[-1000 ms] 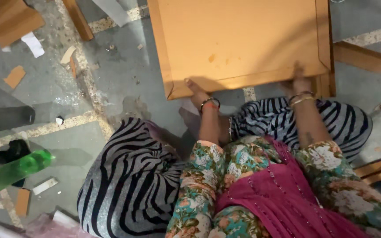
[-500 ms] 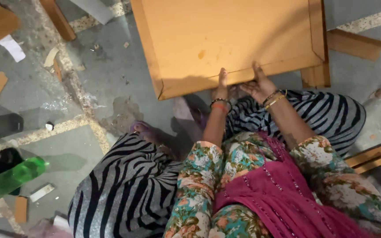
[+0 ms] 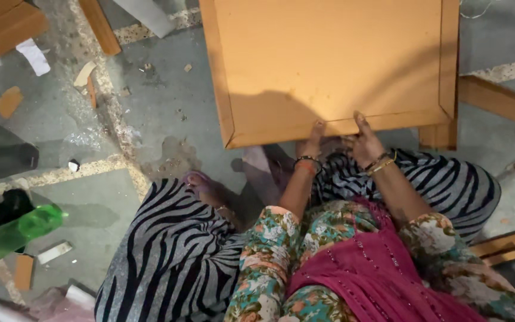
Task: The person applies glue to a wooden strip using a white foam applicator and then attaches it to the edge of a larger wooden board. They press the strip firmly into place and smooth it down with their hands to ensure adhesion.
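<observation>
Fingers of both hands are hooked over the near edge of a framed orange wooden panel point(image 3: 329, 59), which lies flat on the grey floor point(image 3: 168, 101) at the far middle of the scene. On the left hand point(image 3: 312, 142) the fingers are held together and pressed against the panel's near rail, with the thumb side hidden in shadow, so it cannot be told how far the rail is clamped. On the right hand point(image 3: 365, 138) the fingers are laid over the rail top, close together, just right of the left hand. Bangles point(image 3: 380, 163) are worn on the right wrist and a dark bracelet point(image 3: 307, 161) on the left.

Zebra-striped trousers point(image 3: 174, 256) are seen on the bent knees, near and below the panel, with floral sleeves point(image 3: 263, 262) and a magenta cloth point(image 3: 365, 274) nearer still. A green bottle point(image 3: 13, 232) is lying at the near left. Wooden offcuts point(image 3: 99, 27) are scattered at the far left, and another strip point(image 3: 496, 98) is placed right of the panel.
</observation>
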